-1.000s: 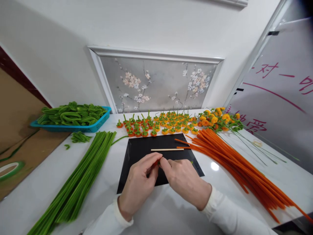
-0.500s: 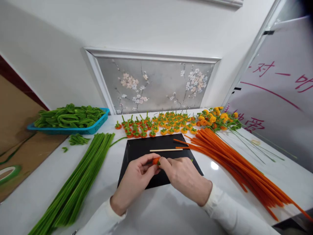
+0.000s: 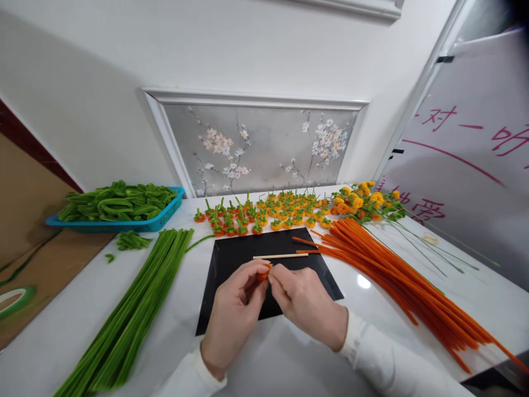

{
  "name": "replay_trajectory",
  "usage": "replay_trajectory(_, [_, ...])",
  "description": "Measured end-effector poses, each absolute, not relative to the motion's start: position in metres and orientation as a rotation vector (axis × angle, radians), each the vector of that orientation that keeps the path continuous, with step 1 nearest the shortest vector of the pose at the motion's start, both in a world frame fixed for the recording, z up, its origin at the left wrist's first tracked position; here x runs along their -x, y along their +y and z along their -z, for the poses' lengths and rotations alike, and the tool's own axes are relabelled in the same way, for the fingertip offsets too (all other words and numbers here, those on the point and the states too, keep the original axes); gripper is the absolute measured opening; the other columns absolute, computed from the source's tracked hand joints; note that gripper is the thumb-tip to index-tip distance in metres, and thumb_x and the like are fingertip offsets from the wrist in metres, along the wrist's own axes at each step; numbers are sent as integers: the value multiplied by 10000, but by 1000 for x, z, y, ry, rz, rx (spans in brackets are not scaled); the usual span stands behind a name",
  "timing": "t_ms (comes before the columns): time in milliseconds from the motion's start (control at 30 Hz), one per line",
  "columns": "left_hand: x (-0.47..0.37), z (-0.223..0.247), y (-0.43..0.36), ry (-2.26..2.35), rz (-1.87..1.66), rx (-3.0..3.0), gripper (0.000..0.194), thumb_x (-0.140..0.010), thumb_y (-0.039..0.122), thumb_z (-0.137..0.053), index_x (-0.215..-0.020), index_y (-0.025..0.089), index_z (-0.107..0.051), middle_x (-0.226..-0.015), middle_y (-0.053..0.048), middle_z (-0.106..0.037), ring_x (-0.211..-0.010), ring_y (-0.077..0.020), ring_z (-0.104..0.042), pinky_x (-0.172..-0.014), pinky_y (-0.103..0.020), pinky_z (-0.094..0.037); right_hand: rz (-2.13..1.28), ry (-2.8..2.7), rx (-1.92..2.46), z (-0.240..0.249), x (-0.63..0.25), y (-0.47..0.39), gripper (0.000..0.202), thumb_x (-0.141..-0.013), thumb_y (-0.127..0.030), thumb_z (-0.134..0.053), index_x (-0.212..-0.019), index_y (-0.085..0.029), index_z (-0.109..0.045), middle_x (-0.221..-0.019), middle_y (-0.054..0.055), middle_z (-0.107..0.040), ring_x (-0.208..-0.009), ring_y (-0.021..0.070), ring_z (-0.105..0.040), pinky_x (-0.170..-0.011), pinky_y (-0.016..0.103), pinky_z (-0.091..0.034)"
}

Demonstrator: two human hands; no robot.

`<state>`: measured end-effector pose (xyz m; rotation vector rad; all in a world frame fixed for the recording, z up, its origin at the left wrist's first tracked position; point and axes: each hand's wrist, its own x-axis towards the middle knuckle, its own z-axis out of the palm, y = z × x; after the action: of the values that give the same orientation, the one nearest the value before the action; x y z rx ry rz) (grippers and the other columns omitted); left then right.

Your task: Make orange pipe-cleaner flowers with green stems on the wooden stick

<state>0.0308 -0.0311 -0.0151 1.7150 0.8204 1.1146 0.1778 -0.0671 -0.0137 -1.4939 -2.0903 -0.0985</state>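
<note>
My left hand (image 3: pixel 236 311) is closed, its thumb and fingertips pinching a small orange pipe-cleaner fruit (image 3: pixel 264 273). Against the right side of that piece, my right hand (image 3: pixel 308 300) presses thumb and forefinger together; what lies between those fingertips is mostly hidden. Both hands hover over a black mat (image 3: pixel 231 255). Just beyond them a thin pale wooden stick (image 3: pixel 281 256) lies across the mat. Behind it stand rows of finished small pipe-cleaner fruits, orange ones (image 3: pixel 230 227) on the left and yellow ones (image 3: pixel 289 212) on the right, with green tops and stems.
Green pipe cleaners (image 3: pixel 136 309) lie bundled on the left, orange pipe cleaners (image 3: pixel 397 281) on the right. A blue basket (image 3: pixel 165 218) of folded green pieces (image 3: pixel 119 203) sits back left, beside short green bits (image 3: pixel 132 240). Yellow-orange flowers (image 3: pixel 367 199) lie back right. Green tape (image 3: pixel 25 300) is far left.
My right hand has shifted slightly left and its fingertips have regripped at the orange piece. My left hand has turned a little more upright. The view has tilted slightly.
</note>
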Motion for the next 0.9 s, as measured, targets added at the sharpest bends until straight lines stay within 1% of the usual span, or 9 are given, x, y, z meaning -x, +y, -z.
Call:
replay_trajectory(67, [-30, 11, -32, 785, -1102, -1621, 262, -814, 193, -606, -1070, 244, -596, -1164, -38, -609, -1113, -187, -559, -961, -289, -464, 83, -2061, 1399, 15, -183, -65, 167, -935, -148, -375, -810, -171, -483, -596, -20, -580, -498, 98, -529, -485, 244, -227])
replay_trajectory(133, [-29, 3, -32, 753, -1055, -1434, 306, -815, 260, -625, -1113, 255, -557, -1178, -42, -593, -1126, -199, -548, -925, -309, -494, 176, -2069, 1316, 15, -189, -63, 183, -939, -136, -363, -818, -172, -495, -593, -24, -563, -500, 96, -502, -502, 250, -234])
replay_trajectory(233, [-24, -7, -28, 758, -808, -1194, 292, -869, 399, -532, -1100, 225, -568, -983, -48, -628, -841, -176, -647, -659, -275, -568, 405, -2122, 1200, 13, -197, -64, 180, -934, -116, -359, -896, -167, -527, -589, -24, -541, -502, 109, -460, -523, 270, -234])
replay_trajectory(333, [-20, -10, -24, 797, -706, -1204, 329, -861, 421, -542, -1093, 197, -605, -764, -11, -622, -621, -111, -613, -515, -189, -516, 556, -2220, 1119, 10, -197, -66, 210, -941, -120, -335, -941, -148, -543, -609, -8, -540, -522, 129, -445, -534, 291, -241])
replay_trajectory(400, [-19, -8, -22, 820, -709, -1278, 307, -834, 385, -597, -1057, 179, -642, -727, -6, -634, -632, -103, -608, -560, -180, -525, 605, -2277, 1109, 8, -195, -67, 226, -942, -122, -328, -925, -144, -552, -624, 0, -544, -529, 138, -443, -536, 303, -246])
replay_trajectory(533, [-20, -4, -21, 841, -783, -1384, 216, -791, 306, -655, -944, 163, -705, -864, -35, -695, -760, -137, -647, -740, -241, -559, 607, -2300, 1174, 10, -189, -68, 203, -935, -121, -349, -888, -147, -545, -631, 1, -546, -528, 140, -446, -532, 307, -241])
replay_trajectory(600, [-20, -3, -22, 830, -859, -1476, 186, -803, 289, -636, -924, 172, -715, -907, -41, -705, -793, -156, -656, -777, -270, -560, 556, -2265, 1218, 13, -186, -67, 179, -930, -113, -362, -887, -153, -531, -627, -7, -545, -525, 135, -453, -532, 298, -234])
replay_trajectory(767, [-20, 4, -25, 796, -1114, -1824, 163, -831, 204, -586, -935, 206, -711, -983, -43, -693, -848, -163, -657, -765, -258, -560, 303, -2095, 1325, 19, -181, -66, 200, -947, -150, -358, -817, -177, -508, -590, -27, -537, -482, 106, -441, -527, 268, -234])
replay_trajectory(900, [-20, 9, -27, 769, -1259, -2067, 217, -818, 136, -587, -978, 229, -701, -1029, -49, -681, -932, -174, -645, -799, -258, -548, -103, -1886, 1357, 17, -175, -66, 212, -946, -206, -359, -801, -175, -511, -585, -33, -498, -473, 83, -398, -509, 242, -227])
